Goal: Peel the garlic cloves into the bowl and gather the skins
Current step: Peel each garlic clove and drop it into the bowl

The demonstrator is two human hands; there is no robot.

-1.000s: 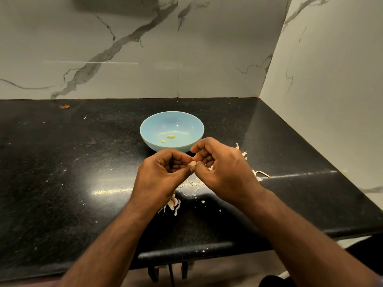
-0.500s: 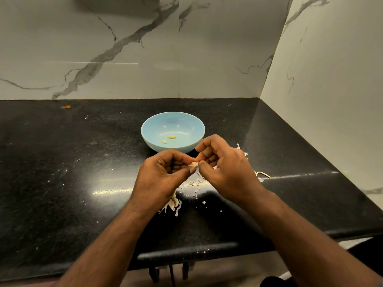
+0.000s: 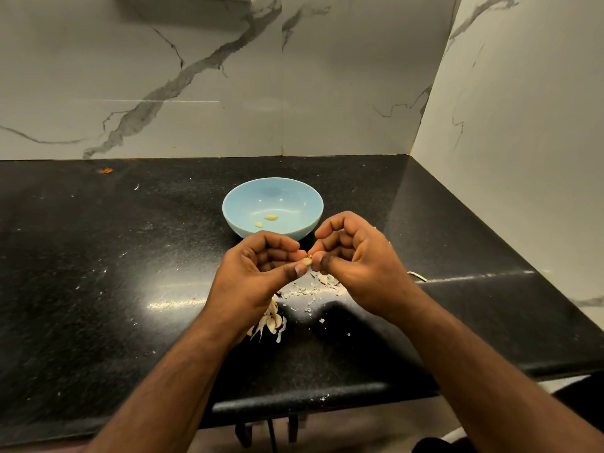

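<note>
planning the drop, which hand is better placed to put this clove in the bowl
Probably the right hand: it sits just beside the blue bowl rim. Both it and the left hand pinch the clove.

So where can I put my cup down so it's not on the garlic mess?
The countertop left of the blue bowl is mostly bare, with just small flecks. The strip behind the bowl, up to the marble wall, is free too. It's crowded in front of the bowl: both hands pinch a garlic clove over the scattered skins and the garlic pile.
</note>
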